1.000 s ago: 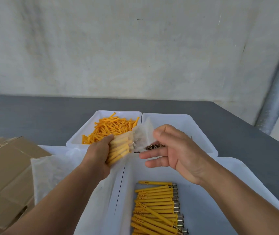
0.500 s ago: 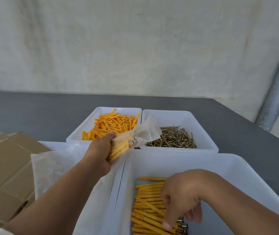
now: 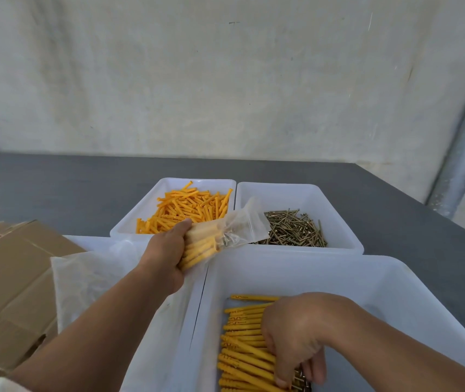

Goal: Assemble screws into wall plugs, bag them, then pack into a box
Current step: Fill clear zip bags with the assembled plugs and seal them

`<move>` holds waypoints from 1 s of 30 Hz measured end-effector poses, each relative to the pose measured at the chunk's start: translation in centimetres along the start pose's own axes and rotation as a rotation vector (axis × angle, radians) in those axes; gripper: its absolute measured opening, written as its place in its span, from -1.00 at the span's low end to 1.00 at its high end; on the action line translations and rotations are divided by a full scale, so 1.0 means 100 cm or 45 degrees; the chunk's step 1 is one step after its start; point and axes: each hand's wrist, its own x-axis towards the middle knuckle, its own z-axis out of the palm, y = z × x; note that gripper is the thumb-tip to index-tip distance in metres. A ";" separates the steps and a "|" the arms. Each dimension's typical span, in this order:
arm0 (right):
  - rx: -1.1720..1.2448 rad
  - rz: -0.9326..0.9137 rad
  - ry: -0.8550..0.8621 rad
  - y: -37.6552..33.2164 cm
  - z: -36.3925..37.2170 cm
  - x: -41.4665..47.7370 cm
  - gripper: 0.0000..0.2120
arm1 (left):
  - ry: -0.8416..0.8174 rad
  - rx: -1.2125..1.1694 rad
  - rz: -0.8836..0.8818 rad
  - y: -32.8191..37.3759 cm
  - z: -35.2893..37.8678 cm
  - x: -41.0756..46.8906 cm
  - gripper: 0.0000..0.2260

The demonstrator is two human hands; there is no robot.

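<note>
Brown cardboard (image 3: 8,278) lies flat at the far left of the grey surface (image 3: 56,188), beside four white trays (image 3: 296,188). The near left tray (image 3: 98,239) holds a stack of clear bags (image 3: 90,281). Above it the left hand (image 3: 166,253) grasps one filled bag (image 3: 225,233); the plugs inside slant from lower left up to the right, screw heads toward the bag's mouth. Two far trays hold loose plugs (image 3: 186,207) and loose screws (image 3: 290,230). In the near right tray (image 3: 395,292), assembled plugs (image 3: 242,335) lie left to right, heads rightward. The right hand (image 3: 290,338) curls over them, but I cannot tell whether it grips any.
</note>
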 end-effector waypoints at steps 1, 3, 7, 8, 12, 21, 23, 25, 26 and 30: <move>0.005 -0.001 0.009 0.000 0.000 0.000 -0.72 | 0.003 -0.004 0.001 0.000 0.000 0.000 -0.75; 0.009 -0.009 0.024 0.000 -0.001 0.000 -0.65 | -0.004 -0.007 -0.001 0.001 -0.001 0.000 -0.72; 0.030 -0.027 0.024 0.001 -0.003 -0.002 -0.66 | -0.020 -0.007 0.017 0.000 0.000 0.000 -0.69; 0.038 -0.028 0.033 0.002 -0.004 -0.002 -0.67 | -0.025 -0.008 0.018 0.000 0.000 -0.001 -0.68; 0.113 -0.071 0.103 0.008 -0.009 -0.006 -0.75 | -0.005 -0.015 0.022 0.000 0.000 0.001 -0.70; 0.348 -0.183 0.686 0.016 -0.021 -0.014 -0.78 | 0.083 -0.003 0.054 -0.003 -0.003 0.006 -0.74; 0.423 -0.119 0.918 0.020 -0.027 -0.017 -0.78 | 0.111 -0.004 0.072 -0.003 -0.003 0.007 -0.74; 0.488 -0.021 1.175 0.026 -0.034 -0.021 -0.79 | 0.134 -0.005 0.078 -0.003 -0.004 0.008 -0.73; 0.502 0.035 1.321 0.030 -0.037 -0.024 -0.78 | 0.138 -0.005 0.080 -0.003 -0.004 0.008 -0.73; 0.707 0.111 1.773 0.048 -0.046 -0.034 -0.74 | 0.145 0.001 0.094 -0.004 -0.004 0.008 -0.72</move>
